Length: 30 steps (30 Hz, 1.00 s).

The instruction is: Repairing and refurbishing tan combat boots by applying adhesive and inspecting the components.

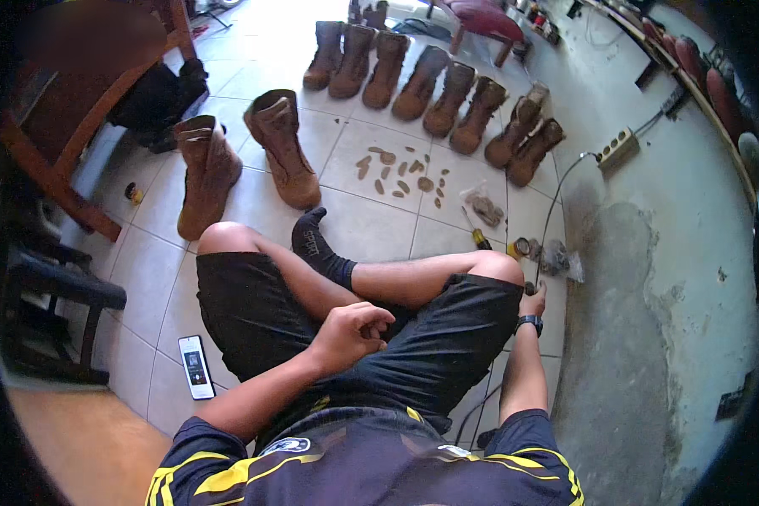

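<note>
Above my lap, my left hand [354,333] is loosely curled, and nothing shows between its fingers. My right hand [533,301] reaches down beside my right knee, which hides part of it. Its fingers close around a small dark piece at the lower end of a black cord [548,223]; I cannot make out what that piece is. This cord rises to a socket strip [618,149] on the wall. Close by lie a yellow-and-black screwdriver [480,239], a small yellow tin [519,248] and a clear plastic bag [557,257] with dark contents.
Two brown boots [207,177] stand left of my feet. Several more boots [388,72] form a row along the back. Small tan oval pieces [401,177] lie spread on the tiles, beside another clear bag [484,205]. A phone [196,368] rests by my left thigh.
</note>
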Motion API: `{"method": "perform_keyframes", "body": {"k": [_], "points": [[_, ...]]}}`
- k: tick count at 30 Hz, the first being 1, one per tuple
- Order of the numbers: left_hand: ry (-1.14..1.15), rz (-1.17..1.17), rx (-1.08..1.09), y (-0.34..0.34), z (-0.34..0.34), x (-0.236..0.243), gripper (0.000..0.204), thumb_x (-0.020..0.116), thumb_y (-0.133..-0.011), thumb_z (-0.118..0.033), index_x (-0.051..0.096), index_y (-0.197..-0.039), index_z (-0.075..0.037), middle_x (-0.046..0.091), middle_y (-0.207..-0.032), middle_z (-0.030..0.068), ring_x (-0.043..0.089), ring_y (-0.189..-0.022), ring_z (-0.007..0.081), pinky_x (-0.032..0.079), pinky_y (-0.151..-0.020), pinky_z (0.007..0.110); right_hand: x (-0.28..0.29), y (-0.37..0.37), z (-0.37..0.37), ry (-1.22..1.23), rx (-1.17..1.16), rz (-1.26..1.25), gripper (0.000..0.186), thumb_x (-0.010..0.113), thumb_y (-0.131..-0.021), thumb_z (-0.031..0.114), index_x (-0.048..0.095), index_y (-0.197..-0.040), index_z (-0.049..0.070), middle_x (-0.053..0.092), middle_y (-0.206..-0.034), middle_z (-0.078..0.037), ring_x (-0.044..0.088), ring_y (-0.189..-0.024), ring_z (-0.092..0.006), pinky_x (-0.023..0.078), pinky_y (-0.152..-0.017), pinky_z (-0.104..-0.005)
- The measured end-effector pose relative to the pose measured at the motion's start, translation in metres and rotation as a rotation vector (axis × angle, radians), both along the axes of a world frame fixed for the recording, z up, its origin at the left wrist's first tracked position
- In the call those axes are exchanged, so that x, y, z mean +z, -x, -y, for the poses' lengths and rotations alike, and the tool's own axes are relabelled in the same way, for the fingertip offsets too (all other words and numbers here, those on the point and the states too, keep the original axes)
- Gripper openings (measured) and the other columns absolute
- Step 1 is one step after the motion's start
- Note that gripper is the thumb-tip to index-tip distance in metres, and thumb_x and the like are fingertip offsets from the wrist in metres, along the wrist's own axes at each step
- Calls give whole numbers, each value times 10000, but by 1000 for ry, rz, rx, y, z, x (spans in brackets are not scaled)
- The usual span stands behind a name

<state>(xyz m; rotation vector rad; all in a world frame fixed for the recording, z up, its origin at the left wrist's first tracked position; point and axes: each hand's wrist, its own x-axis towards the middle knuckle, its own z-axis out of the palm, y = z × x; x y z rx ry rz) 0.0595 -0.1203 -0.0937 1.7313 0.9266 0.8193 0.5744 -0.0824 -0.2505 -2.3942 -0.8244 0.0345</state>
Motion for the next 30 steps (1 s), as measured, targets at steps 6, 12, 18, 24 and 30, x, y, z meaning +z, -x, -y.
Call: {"method": "perform_keyframes", "body": {"k": [6,12,18,24,30], "points": [[235,166,161,41,3,35,357,859,-788,9,727,-1119,26,744,-1010,43,687,-947,91,575,-871,268,-20,-16,-3,31,138,119,638,808,-850,345,602,-1367,33,645,-1320,-228,612,-1228,-395,488,-1051,-472],[49,308,148,42,-37,98,306,806,-833,37,718,-1126,27,752,-1029,64,697,-933,95,571,-863,255,-12,-27,6,-15,386,166,290,728,-908,204,696,-1136,27,691,-1155,-192,660,-1044,-419,515,-936,-486],[62,417,-10,7,-84,139,262,777,-847,16,721,-1103,25,757,-975,61,710,-902,95,580,-845,259,20,11,6,-42,335,14,285,711,-916,167,690,-1169,36,697,-1210,-174,663,-1097,-396,510,-947,-461],[-42,487,-98,-42,-154,128,195,767,-897,-3,717,-1084,20,741,-981,42,673,-890,67,573,-810,256,128,77,-46,-399,353,304,420,709,-951,172,653,-1343,31,656,-1365,-197,634,-1223,-352,470,-1068,-437],[409,811,-83,-64,-196,60,308,637,-1035,-153,640,-1292,17,704,-1028,47,691,-881,101,564,-732,248,220,241,-104,-771,785,-133,274,637,-1030,135,678,-1272,14,688,-1252,-119,650,-1115,-184,514,-944,-336]]}}
